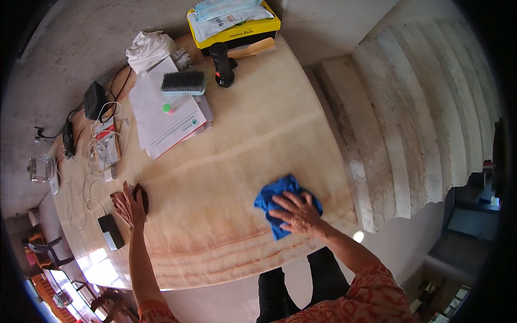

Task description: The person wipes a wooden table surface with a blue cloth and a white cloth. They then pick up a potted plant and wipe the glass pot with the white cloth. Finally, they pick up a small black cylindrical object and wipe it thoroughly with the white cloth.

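Right hand lies spread on blue cloth at four o'clock; left hand, spread, partly covers dark object at eight. Papers and bristle brush crowd eleven; tabletop gives room toward its edge at two.

Behind our bare left hand and right hand, we wear red-and-tan patterned sleeves and black trousers.

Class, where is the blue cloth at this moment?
In the head view, the blue cloth lies on the table, toward its right edge, under the person's right hand.
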`<state>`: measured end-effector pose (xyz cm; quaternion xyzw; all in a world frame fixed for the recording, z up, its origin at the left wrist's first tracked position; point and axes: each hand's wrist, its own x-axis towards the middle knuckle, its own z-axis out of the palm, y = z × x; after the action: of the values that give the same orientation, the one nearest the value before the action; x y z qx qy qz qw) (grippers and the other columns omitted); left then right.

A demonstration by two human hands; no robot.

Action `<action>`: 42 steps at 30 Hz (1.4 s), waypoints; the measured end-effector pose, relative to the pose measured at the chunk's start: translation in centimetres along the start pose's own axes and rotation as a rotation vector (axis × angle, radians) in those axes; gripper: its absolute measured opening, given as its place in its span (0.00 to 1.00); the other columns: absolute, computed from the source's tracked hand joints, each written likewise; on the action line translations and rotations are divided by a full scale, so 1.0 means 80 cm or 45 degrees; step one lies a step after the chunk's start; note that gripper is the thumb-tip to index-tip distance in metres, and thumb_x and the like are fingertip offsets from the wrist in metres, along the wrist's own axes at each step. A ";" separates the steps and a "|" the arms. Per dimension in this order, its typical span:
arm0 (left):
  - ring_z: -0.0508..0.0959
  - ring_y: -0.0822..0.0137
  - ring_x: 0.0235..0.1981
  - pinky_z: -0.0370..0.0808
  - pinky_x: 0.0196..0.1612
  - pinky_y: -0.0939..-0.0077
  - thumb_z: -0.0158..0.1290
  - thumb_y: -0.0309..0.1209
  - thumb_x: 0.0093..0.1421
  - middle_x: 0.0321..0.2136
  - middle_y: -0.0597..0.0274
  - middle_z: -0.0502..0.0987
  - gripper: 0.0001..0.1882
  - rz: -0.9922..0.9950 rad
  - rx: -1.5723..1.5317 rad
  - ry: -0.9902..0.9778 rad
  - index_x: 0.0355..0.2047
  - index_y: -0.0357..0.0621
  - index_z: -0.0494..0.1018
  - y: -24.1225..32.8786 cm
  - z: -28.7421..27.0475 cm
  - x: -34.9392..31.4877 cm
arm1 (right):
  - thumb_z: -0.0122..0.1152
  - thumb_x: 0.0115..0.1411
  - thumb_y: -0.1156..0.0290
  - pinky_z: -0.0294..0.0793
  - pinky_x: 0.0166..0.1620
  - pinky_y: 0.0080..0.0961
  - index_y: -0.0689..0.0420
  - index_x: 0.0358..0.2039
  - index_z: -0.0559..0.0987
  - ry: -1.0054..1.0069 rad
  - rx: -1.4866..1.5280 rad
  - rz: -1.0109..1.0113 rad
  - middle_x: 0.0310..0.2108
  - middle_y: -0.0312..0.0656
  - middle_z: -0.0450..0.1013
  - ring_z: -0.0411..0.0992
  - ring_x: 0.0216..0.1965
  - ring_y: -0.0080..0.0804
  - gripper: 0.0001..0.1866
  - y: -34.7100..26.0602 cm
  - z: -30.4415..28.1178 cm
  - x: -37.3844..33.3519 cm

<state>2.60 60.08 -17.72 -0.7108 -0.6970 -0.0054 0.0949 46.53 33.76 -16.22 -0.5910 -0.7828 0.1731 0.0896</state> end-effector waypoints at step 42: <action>0.53 0.44 0.60 0.51 0.62 0.51 0.58 0.31 0.46 0.57 0.45 0.56 0.38 -0.370 -0.742 -0.017 0.57 0.40 0.56 0.428 -0.071 -0.241 | 0.66 0.43 0.56 0.48 0.60 0.50 0.37 0.53 0.68 0.007 0.114 -0.733 0.63 0.33 0.54 0.49 0.64 0.39 0.34 0.101 -0.034 0.232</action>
<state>36.73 39.84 -19.21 -0.6010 -0.7610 -0.2134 -0.1188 49.36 53.87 -17.97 -0.3403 -0.9097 0.1732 0.1632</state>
